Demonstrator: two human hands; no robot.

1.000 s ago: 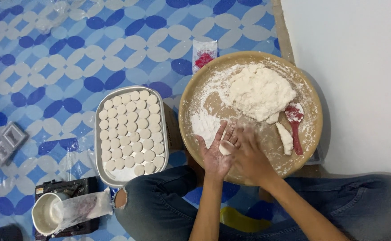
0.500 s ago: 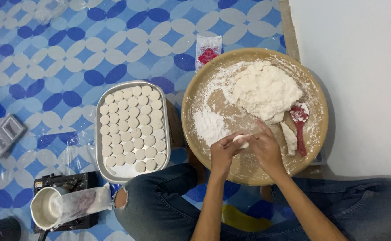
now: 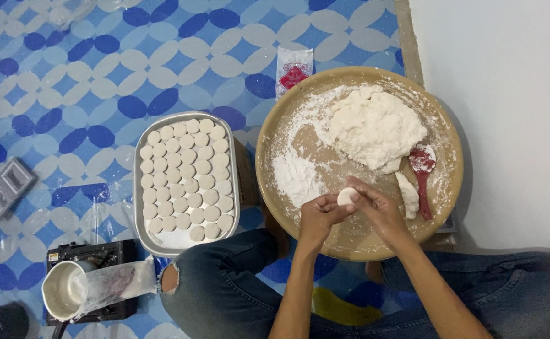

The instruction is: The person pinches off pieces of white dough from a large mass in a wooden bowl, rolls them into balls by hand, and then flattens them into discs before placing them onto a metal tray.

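A: Grip state?
B: The left hand (image 3: pixel 317 216) and right hand (image 3: pixel 375 208) pinch a small dough ball (image 3: pixel 346 196) between fingertips, above the round wooden board (image 3: pixel 275 188).
A: Surroundings?
B: Dough mass (image 3: pixel 375 125) beyond the grip; red spoon (image 3: pixel 423 179) to its right; metal tray (image 3: pixel 144 235) of dough discs (image 3: pixel 185 179) to its left.

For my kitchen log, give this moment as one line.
left hand + right hand: pinching small white dough ball | over round floured wooden board | metal tray of dough discs beside

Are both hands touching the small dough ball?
Touching: the head view shows the left hand and right hand pinching the small dough ball between their fingertips.
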